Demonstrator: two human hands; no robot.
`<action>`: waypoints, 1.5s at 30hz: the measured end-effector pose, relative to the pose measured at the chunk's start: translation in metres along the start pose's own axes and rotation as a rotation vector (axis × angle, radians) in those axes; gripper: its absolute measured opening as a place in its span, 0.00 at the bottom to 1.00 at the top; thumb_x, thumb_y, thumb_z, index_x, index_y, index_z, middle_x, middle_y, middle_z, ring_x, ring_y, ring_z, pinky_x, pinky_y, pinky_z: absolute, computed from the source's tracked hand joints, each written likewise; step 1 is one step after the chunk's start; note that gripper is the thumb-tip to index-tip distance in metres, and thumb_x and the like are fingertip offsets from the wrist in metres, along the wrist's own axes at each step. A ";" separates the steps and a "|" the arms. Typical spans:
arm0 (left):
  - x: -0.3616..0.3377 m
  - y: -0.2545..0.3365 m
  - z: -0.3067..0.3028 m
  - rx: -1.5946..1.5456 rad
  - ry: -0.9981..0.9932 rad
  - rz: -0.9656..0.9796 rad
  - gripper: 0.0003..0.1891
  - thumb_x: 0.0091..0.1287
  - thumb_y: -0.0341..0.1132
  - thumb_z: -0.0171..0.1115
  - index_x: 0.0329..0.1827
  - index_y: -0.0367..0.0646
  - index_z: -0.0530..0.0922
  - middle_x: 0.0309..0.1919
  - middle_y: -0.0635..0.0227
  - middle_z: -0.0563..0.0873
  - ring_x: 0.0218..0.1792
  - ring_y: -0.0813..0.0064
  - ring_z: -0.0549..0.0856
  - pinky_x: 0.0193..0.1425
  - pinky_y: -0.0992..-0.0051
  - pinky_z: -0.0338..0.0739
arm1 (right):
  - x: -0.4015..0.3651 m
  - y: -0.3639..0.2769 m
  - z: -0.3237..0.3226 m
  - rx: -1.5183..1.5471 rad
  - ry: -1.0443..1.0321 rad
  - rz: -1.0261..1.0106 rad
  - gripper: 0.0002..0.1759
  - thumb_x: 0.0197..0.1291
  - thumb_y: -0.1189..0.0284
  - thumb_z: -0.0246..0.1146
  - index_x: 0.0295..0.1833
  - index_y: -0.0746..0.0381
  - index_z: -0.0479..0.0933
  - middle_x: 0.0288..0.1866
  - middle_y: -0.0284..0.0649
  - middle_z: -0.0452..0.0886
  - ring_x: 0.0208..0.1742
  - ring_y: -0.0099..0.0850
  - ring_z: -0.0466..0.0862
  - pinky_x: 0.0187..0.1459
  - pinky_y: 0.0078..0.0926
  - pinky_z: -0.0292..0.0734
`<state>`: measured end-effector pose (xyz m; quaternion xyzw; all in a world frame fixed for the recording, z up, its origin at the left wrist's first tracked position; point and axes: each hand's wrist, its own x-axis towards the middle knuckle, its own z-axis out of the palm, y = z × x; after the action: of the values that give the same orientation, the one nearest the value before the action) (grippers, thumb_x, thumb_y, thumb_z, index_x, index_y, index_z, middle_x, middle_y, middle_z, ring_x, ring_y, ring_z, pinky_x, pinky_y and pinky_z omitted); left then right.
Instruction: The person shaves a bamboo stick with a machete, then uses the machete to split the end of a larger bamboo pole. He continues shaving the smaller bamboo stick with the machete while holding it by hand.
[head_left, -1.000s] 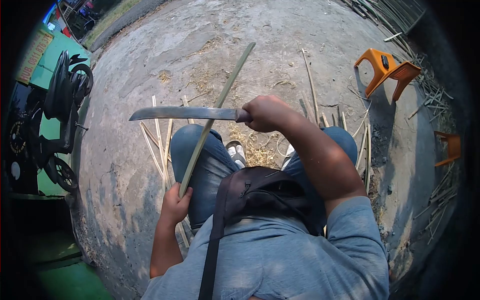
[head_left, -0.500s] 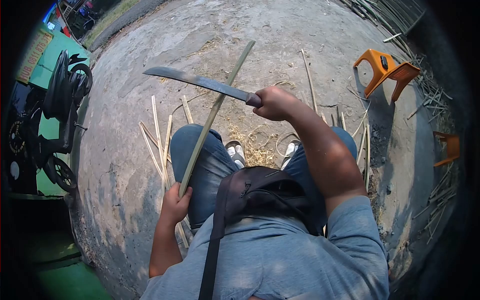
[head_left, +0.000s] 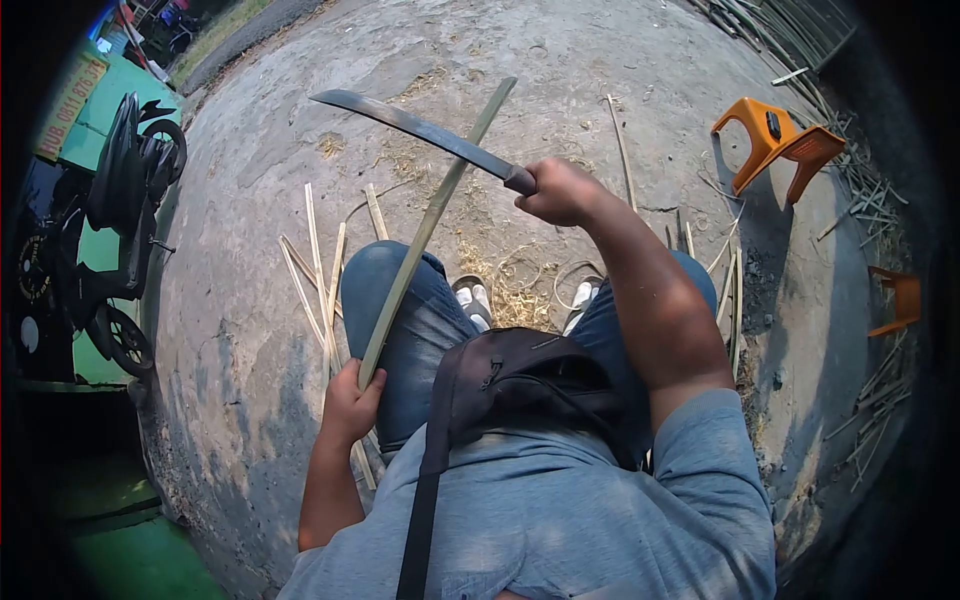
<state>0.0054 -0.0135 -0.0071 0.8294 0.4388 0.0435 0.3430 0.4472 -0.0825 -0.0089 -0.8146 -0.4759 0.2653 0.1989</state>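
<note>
My left hand (head_left: 352, 402) is wrapped round the lower end of a long, pale green bamboo strip (head_left: 413, 250), which slants up and to the right past my left knee. My right hand (head_left: 560, 192) grips the dark handle of a long, slightly curved machete (head_left: 415, 126). The blade points up and to the left and crosses over the strip near its upper end. Whether the edge bites into the strip cannot be made out.
Split strips (head_left: 330, 290) lie beside my left leg, more (head_left: 737, 300) beside the right. Shavings (head_left: 522, 303) lie between my feet. An orange plastic stool (head_left: 755, 140) stands at the right, a motorbike (head_left: 125, 230) at the left. Bamboo poles (head_left: 770, 35) lie back right.
My right hand and the machete have moved up the strip, away from my body and slightly right. The blade tilts more steeply. My left hand has hardly moved.
</note>
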 end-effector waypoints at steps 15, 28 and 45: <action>0.001 0.001 0.003 -0.033 0.017 0.010 0.18 0.77 0.44 0.67 0.41 0.35 0.79 0.24 0.56 0.82 0.27 0.64 0.82 0.34 0.64 0.75 | -0.012 -0.016 0.003 -0.125 -0.050 -0.122 0.15 0.62 0.59 0.72 0.52 0.52 0.89 0.46 0.45 0.91 0.51 0.44 0.90 0.55 0.43 0.85; 0.002 -0.004 0.001 -0.014 0.001 -0.006 0.18 0.77 0.45 0.66 0.39 0.35 0.78 0.22 0.56 0.81 0.25 0.62 0.82 0.33 0.62 0.75 | -0.015 -0.020 0.012 -0.066 -0.077 -0.166 0.15 0.60 0.64 0.69 0.51 0.52 0.89 0.46 0.46 0.91 0.51 0.46 0.90 0.55 0.44 0.85; 0.002 -0.002 0.000 -0.052 -0.013 0.011 0.17 0.77 0.43 0.67 0.40 0.35 0.78 0.24 0.58 0.81 0.26 0.66 0.82 0.34 0.64 0.75 | -0.003 0.001 0.001 -0.018 -0.006 -0.090 0.17 0.62 0.58 0.73 0.49 0.59 0.87 0.43 0.49 0.91 0.47 0.46 0.90 0.52 0.43 0.84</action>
<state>0.0055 -0.0110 -0.0093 0.8228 0.4309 0.0514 0.3670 0.4460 -0.0859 -0.0100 -0.7932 -0.5152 0.2543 0.2018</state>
